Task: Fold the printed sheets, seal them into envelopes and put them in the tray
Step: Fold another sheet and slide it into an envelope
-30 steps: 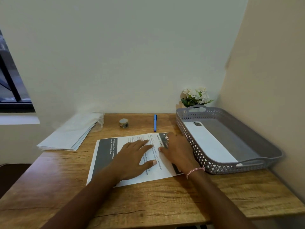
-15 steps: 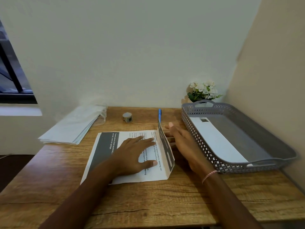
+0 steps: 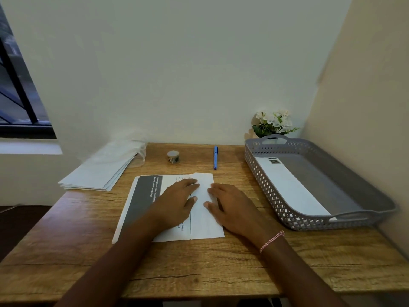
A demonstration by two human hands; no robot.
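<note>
A printed sheet [image 3: 143,196] with a dark grey band lies on the wooden desk [image 3: 199,267] in front of me. Its right third is folded over to the left, white back up. My left hand [image 3: 174,204] lies flat on the sheet's middle, fingertips at the flap's edge. My right hand [image 3: 234,207] presses flat on the folded flap and its right crease. A stack of white envelopes [image 3: 104,171] sits at the back left. The grey perforated tray [image 3: 265,187] stands on the right and holds one white envelope [image 3: 287,187].
A small roll of tape [image 3: 173,157] and a blue pen [image 3: 215,157] lie at the back of the desk. White flowers [image 3: 273,122] stand behind the tray. A wall closes off the right side, and a window is at the far left.
The sheet's right part, held upright half a second ago, now lies folded flat to the left. My right hand has come down on top of it. My left hand stays on the sheet.
</note>
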